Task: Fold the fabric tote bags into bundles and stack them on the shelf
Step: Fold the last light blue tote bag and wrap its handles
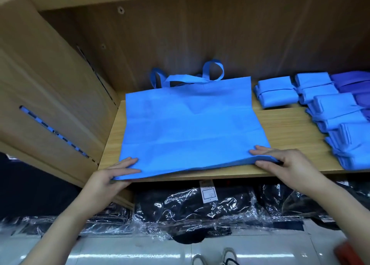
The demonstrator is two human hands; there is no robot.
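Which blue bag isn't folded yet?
The tote bag lying flat at centre, left hand and right hand pinching its near corners; those at right are folded bundles.

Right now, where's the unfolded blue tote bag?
Head view, centre: the tote bag lies spread on the shelf, between the cardboard box at left and the folded bundles at right, handles toward the back.

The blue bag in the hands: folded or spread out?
Spread out: the blue bag lies flat on the shelf, handles at the back; left hand and right hand pinch its near corners.
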